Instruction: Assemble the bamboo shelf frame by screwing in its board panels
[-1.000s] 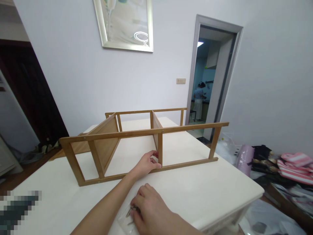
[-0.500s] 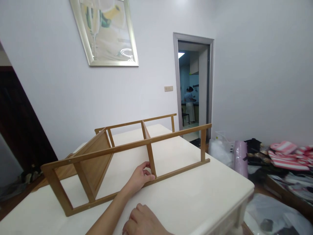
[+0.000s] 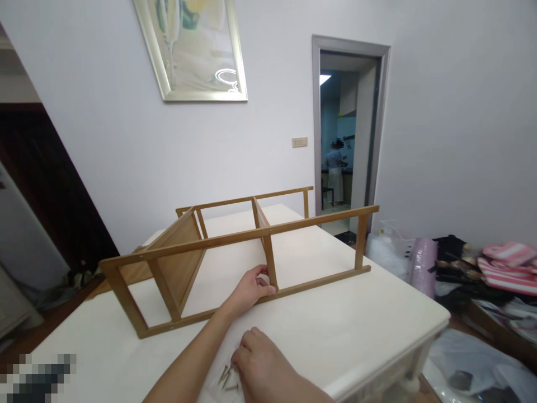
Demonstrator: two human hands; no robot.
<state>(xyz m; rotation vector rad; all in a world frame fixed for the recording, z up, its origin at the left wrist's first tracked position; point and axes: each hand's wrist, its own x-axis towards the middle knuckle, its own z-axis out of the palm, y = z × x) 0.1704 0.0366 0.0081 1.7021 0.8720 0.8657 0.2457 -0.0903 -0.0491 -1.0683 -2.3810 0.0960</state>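
Note:
A brown wooden shelf frame (image 3: pixel 218 242) lies on its side across the white table (image 3: pixel 344 319). My left hand (image 3: pixel 251 288) grips its near side where the middle upright meets the bottom rail, thumb in front and fingers curled behind. Closer to me, my right hand (image 3: pixel 266 364) is closed over a clear plastic bag (image 3: pixel 212 386), its fingertips pinched at a small metal screw. Beside those fingertips lie several loose screws (image 3: pixel 225 376). The right palm hides part of the bag.
Low at the right lie a purple roll (image 3: pixel 423 266), striped pink cloth (image 3: pixel 509 268) and plastic wrapping (image 3: pixel 465 364) on the floor. Beyond the table a doorway (image 3: pixel 352 140) shows a person (image 3: pixel 335 168) in another room. A framed picture (image 3: pixel 201 67) hangs on the wall.
The view dipped and shifted, then came partly back. My left hand keeps its place on the frame. My right hand stays by the bag, and the screws beside its fingers show more clearly now.

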